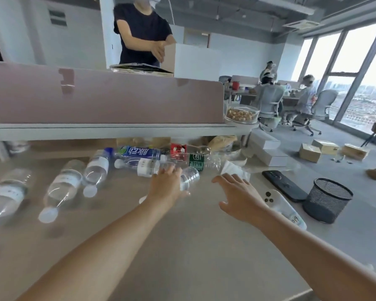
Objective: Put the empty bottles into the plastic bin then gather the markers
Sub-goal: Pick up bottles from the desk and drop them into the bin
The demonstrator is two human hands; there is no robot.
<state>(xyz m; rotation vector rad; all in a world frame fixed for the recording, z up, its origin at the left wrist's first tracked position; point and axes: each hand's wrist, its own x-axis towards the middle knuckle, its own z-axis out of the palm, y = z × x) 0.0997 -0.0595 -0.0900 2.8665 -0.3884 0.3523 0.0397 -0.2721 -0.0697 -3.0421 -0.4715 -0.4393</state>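
Bottle [188,178] half hidden under left hand [165,187]; right hand [239,195] spread.

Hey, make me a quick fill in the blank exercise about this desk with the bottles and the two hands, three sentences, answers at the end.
1. The left hand is closing on a clear ____ lying on the desk.
2. The right hand hovers open, holding ____.
3. The black mesh cup stands to the ____ of the dark phone.

Missing words: bottle; nothing; right
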